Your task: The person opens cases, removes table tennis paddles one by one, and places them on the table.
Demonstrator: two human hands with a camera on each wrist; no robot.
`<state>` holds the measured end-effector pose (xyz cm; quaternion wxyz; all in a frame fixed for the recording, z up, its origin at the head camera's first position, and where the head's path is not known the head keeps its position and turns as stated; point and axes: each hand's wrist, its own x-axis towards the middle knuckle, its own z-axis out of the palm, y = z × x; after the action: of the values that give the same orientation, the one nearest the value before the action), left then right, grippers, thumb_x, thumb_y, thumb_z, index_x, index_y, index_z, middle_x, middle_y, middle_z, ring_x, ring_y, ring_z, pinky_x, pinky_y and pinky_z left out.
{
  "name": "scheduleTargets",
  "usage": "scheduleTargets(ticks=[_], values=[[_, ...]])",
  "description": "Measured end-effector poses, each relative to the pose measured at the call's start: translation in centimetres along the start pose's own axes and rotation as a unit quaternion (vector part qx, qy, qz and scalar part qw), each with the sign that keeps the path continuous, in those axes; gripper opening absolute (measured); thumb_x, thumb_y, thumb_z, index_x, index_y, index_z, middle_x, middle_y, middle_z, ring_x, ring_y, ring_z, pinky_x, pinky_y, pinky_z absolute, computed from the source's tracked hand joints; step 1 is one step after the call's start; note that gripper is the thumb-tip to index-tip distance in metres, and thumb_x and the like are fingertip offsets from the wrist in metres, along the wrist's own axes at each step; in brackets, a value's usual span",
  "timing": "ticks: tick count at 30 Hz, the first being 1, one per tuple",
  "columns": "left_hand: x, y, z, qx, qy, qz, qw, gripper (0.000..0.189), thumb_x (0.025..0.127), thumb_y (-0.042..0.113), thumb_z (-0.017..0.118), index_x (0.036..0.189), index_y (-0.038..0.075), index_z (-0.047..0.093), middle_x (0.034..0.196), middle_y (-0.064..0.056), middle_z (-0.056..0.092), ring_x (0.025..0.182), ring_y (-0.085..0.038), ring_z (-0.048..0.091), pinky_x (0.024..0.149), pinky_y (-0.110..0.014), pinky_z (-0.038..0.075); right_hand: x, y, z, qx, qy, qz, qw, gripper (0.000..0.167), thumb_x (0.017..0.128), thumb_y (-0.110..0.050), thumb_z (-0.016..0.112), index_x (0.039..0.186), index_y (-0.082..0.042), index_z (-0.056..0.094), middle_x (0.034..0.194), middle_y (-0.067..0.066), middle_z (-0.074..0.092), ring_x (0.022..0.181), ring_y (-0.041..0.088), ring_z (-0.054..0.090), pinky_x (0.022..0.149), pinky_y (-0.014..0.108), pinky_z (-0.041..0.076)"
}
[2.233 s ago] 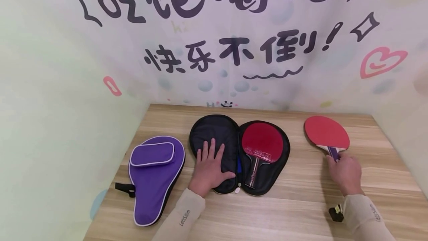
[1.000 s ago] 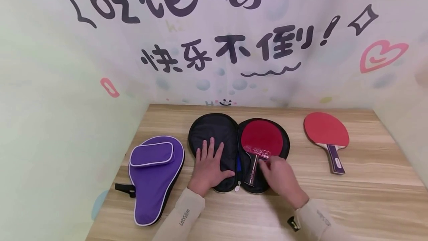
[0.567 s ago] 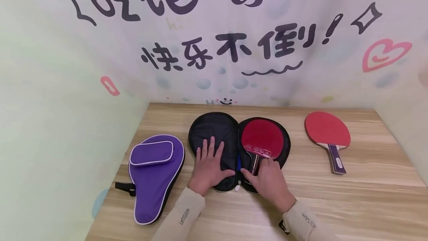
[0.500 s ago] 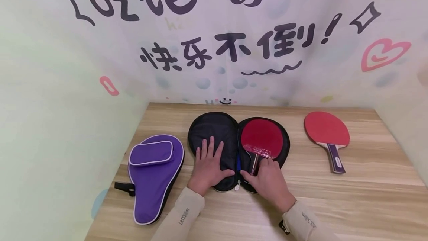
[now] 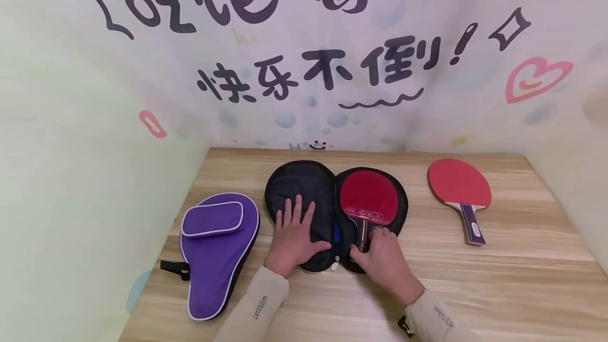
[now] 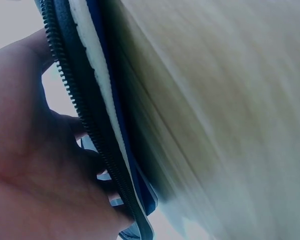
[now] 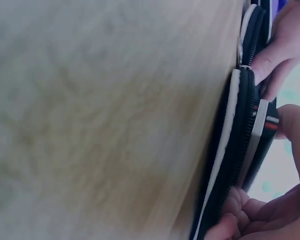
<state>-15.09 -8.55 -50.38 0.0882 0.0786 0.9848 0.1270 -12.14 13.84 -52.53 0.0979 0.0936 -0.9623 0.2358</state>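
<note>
An unzipped black paddle case point(image 5: 300, 181) lies spread on the table, its two halves side by side. My left hand point(image 5: 293, 239) rests flat on the left half with its fingers spread. In the right half lies a table tennis paddle point(image 5: 369, 197) with a dark red, shiny face. My right hand point(image 5: 386, 257) grips its handle, thumb on the left side and fingers on the right. In the right wrist view, the handle's end point(image 7: 270, 122) shows between thumb and fingers, just above the zipper edge. A second paddle point(image 5: 459, 182), lighter red with a purple handle, lies apart at the right.
A purple paddle case point(image 5: 216, 260) with white piping and a black strap lies at the left. The wooden table point(image 5: 537, 278) meets a printed cloth wall point(image 5: 266, 125) at the back. A zipper pull point(image 5: 335, 264) hangs at the case's near edge.
My right hand has let go of the lighter paddle on the right and moved left to the paddle in the case. Its thumb has since closed in on the handle. My left hand has stayed put.
</note>
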Motion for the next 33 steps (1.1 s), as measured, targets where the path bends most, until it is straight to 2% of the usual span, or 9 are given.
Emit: scheduleTargets(ticks=[7, 12, 18, 23, 33], values=[[0.0, -0.2, 0.2, -0.007, -0.002, 0.0, 1.0, 0.104, 0.083, 0.07, 0.068, 0.164, 0.023, 0.023, 0.174, -0.013, 0.002, 0.161, -0.041, 0.0, 0.128, -0.062, 0.01, -0.5, 0.2, -2.1, 0.027, -0.041, 0.065, 0.9966, 0.022, 0.078, -0.019, 0.072, 0.073, -0.004, 0.056, 0.073, 0.008, 0.053, 0.071, 0.023, 0.051, 0.066, 0.035, 0.044], [0.0, -0.3, 0.3, -0.011, -0.002, 0.0, 0.9999, 0.104, 0.083, 0.069, 0.069, 0.164, 0.023, 0.023, 0.174, -0.013, 0.003, 0.161, -0.041, 0.0, 0.128, -0.062, 0.01, -1.0, 0.7, -3.4, 0.046, -0.06, 0.114, 0.9906, 0.02, 0.081, -0.014, 0.065, 0.088, 0.004, 0.062, 0.083, 0.013, 0.055, 0.068, 0.02, 0.051, 0.06, 0.03, 0.045], [0.0, -0.3, 0.4, -0.02, -0.002, 0.003, 0.9998, 0.104, 0.083, 0.068, 0.071, 0.164, 0.021, 0.024, 0.174, -0.013, 0.003, 0.161, -0.041, 0.0, 0.128, -0.061, 0.01, -1.4, 1.2, -3.2, 0.038, -0.015, 0.092, 0.995, 0.032, 0.087, -0.012, 0.066, 0.106, 0.014, 0.063, 0.088, 0.019, 0.058, 0.072, 0.023, 0.056, 0.065, 0.036, 0.051], [0.0, -0.3, 0.3, -0.021, -0.007, 0.001, 0.9998, 0.105, 0.083, 0.068, 0.07, 0.164, 0.022, 0.022, 0.174, -0.012, 0.001, 0.161, -0.04, -0.002, 0.128, -0.061, 0.009, -1.5, 1.4, -3.0, 0.04, 0.015, 0.076, 0.9962, 0.035, 0.091, -0.015, 0.07, 0.109, 0.014, 0.062, 0.093, 0.021, 0.059, 0.076, 0.028, 0.06, 0.065, 0.039, 0.052], [0.2, -0.5, 0.4, -0.019, -0.006, 0.001, 0.9998, 0.105, 0.083, 0.07, 0.069, 0.165, 0.023, 0.021, 0.174, -0.011, 0.0, 0.161, -0.039, -0.003, 0.129, -0.061, 0.008, -1.7, 3.1, -4.9, 0.075, 0.075, 0.065, 0.9922, 0.031, 0.091, -0.01, 0.072, 0.116, 0.007, 0.064, 0.094, 0.013, 0.059, 0.079, 0.019, 0.052, 0.064, 0.027, 0.043]])
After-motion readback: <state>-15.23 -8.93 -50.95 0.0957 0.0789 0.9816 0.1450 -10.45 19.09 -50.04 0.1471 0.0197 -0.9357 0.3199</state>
